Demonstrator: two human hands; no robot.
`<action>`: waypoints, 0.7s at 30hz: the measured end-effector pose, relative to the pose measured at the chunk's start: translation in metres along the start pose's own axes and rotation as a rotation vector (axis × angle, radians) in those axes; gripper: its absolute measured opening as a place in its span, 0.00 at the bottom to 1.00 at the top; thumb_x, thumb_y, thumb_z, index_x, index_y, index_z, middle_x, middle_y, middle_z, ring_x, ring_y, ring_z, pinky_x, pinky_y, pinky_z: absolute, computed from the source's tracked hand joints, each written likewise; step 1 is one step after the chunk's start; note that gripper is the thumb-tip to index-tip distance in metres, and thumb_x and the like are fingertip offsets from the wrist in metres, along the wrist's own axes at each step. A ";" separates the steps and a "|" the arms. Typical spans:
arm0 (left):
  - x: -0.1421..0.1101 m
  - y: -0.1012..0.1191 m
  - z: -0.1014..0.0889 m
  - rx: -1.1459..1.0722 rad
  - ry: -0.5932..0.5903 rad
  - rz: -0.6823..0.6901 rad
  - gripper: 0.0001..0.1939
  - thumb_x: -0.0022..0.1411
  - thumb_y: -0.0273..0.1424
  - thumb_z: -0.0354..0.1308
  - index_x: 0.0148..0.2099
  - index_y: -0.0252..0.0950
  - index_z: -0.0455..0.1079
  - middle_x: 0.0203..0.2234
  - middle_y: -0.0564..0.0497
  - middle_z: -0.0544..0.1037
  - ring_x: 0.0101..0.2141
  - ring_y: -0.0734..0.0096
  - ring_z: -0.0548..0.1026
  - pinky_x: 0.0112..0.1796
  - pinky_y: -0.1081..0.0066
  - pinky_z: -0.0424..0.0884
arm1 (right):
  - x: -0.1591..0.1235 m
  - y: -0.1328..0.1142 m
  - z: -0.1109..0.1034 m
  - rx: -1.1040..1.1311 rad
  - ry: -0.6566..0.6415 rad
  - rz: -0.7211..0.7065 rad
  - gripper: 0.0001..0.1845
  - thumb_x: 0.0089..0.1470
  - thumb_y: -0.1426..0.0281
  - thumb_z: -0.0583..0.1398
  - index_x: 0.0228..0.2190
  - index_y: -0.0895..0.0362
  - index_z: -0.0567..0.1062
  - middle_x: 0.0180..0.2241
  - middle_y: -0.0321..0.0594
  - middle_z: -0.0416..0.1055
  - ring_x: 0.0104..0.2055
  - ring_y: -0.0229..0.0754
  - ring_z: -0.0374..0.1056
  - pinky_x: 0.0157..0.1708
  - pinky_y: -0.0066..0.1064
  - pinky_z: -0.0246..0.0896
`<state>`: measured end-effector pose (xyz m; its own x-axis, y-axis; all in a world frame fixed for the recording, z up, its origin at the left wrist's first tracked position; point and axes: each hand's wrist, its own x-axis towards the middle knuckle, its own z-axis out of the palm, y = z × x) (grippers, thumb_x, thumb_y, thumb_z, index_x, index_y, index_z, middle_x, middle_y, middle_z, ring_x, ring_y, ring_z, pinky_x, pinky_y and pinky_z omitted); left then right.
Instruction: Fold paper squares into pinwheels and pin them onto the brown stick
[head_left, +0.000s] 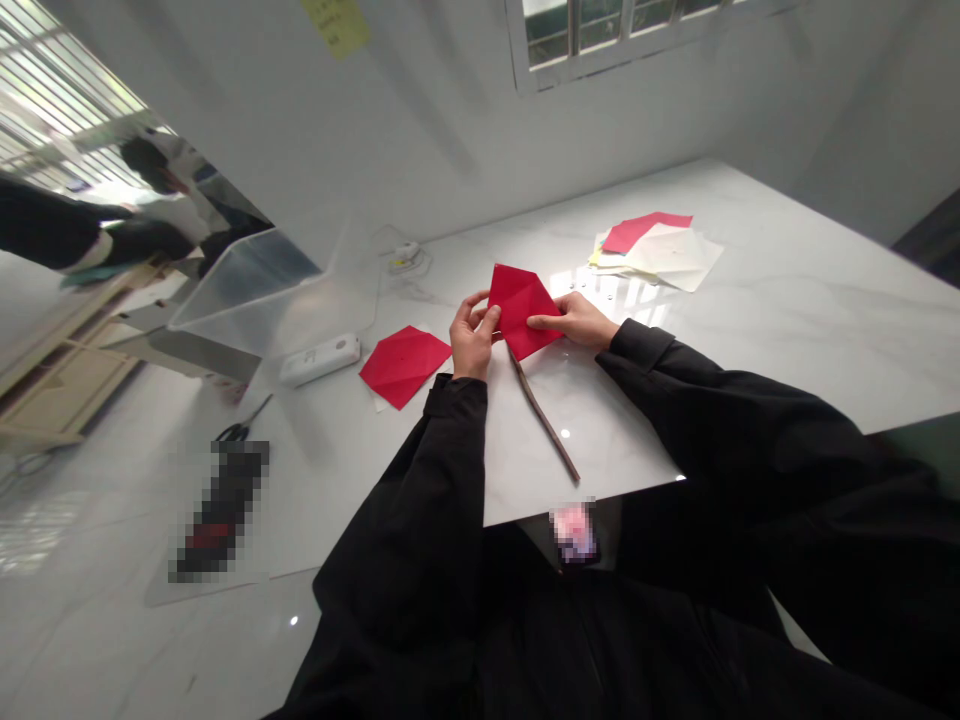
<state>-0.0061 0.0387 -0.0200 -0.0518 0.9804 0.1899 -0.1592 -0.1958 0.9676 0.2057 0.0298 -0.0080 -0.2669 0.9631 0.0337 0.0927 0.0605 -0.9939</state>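
Between my two hands is a creased sheet of red paper (519,300), held up over the white marbled table. My left hand (472,340) pinches its left edge with the thumb in front. On the right edge, my right hand (581,320) grips it, thumb laid across the front and fingers behind. A thin brown stick (544,415) lies below the paper; its upper end reaches the paper's lower edge, and I cannot tell whether they are joined. Another folded red paper (405,365) rests left of my left hand.
At the back right lies a pile of cream and red papers (667,250). A white power strip (321,360), scissors (238,430) and a blurred-out dark object (221,515) are on the left. Behind them stands a clear plastic box (255,275). Another person (161,180) shows at far left.
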 end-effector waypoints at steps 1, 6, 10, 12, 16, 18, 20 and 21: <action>0.000 0.001 0.000 -0.006 -0.007 0.006 0.30 0.52 0.45 0.76 0.54 0.43 0.75 0.36 0.52 0.83 0.33 0.69 0.82 0.33 0.72 0.78 | 0.000 0.000 0.000 -0.006 -0.014 0.006 0.27 0.43 0.51 0.75 0.32 0.64 0.85 0.29 0.42 0.80 0.28 0.37 0.68 0.28 0.28 0.60; -0.001 0.003 -0.002 -0.045 0.003 0.011 0.26 0.51 0.44 0.77 0.49 0.43 0.75 0.39 0.51 0.83 0.35 0.69 0.82 0.34 0.73 0.77 | 0.001 0.002 -0.002 -0.019 -0.050 0.014 0.27 0.43 0.51 0.75 0.32 0.63 0.85 0.29 0.42 0.80 0.28 0.38 0.69 0.28 0.28 0.60; 0.000 0.002 -0.002 -0.082 0.016 -0.028 0.28 0.49 0.42 0.78 0.51 0.43 0.75 0.39 0.51 0.84 0.36 0.69 0.82 0.35 0.74 0.78 | 0.001 0.002 -0.003 -0.027 -0.048 0.009 0.26 0.44 0.51 0.76 0.32 0.63 0.85 0.29 0.42 0.80 0.28 0.38 0.69 0.28 0.29 0.61; 0.000 0.001 -0.002 -0.095 -0.005 -0.049 0.30 0.50 0.41 0.78 0.53 0.43 0.74 0.39 0.51 0.84 0.37 0.68 0.83 0.37 0.72 0.79 | 0.001 0.002 -0.002 -0.023 -0.053 0.011 0.26 0.44 0.52 0.75 0.33 0.63 0.85 0.30 0.42 0.80 0.29 0.39 0.69 0.29 0.29 0.62; 0.000 -0.001 -0.002 -0.112 -0.056 -0.056 0.28 0.49 0.45 0.78 0.47 0.40 0.74 0.39 0.50 0.84 0.42 0.63 0.84 0.42 0.67 0.80 | 0.002 0.003 -0.002 -0.026 -0.058 0.015 0.25 0.45 0.53 0.75 0.33 0.63 0.85 0.29 0.41 0.79 0.29 0.38 0.69 0.30 0.29 0.62; 0.001 -0.002 -0.002 -0.124 -0.060 -0.056 0.29 0.47 0.46 0.79 0.45 0.39 0.74 0.38 0.50 0.84 0.41 0.63 0.84 0.43 0.67 0.80 | 0.002 0.003 -0.002 -0.033 -0.056 0.014 0.25 0.45 0.53 0.74 0.33 0.63 0.85 0.28 0.40 0.79 0.29 0.38 0.68 0.29 0.29 0.60; 0.001 -0.002 -0.002 -0.136 -0.058 -0.060 0.29 0.45 0.47 0.80 0.43 0.39 0.73 0.37 0.51 0.84 0.40 0.64 0.84 0.42 0.67 0.80 | 0.002 0.003 -0.002 -0.031 -0.052 0.012 0.25 0.45 0.53 0.74 0.33 0.63 0.85 0.28 0.40 0.78 0.28 0.37 0.67 0.29 0.28 0.59; 0.001 -0.002 -0.002 -0.142 -0.059 -0.065 0.29 0.45 0.46 0.80 0.43 0.39 0.73 0.36 0.51 0.84 0.39 0.65 0.84 0.42 0.68 0.80 | 0.002 0.003 -0.002 -0.028 -0.049 0.012 0.25 0.44 0.53 0.74 0.32 0.63 0.85 0.28 0.40 0.78 0.28 0.36 0.67 0.29 0.28 0.58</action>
<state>-0.0082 0.0401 -0.0217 0.0200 0.9898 0.1413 -0.2982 -0.1290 0.9457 0.2073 0.0323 -0.0104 -0.3119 0.9500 0.0157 0.1224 0.0566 -0.9909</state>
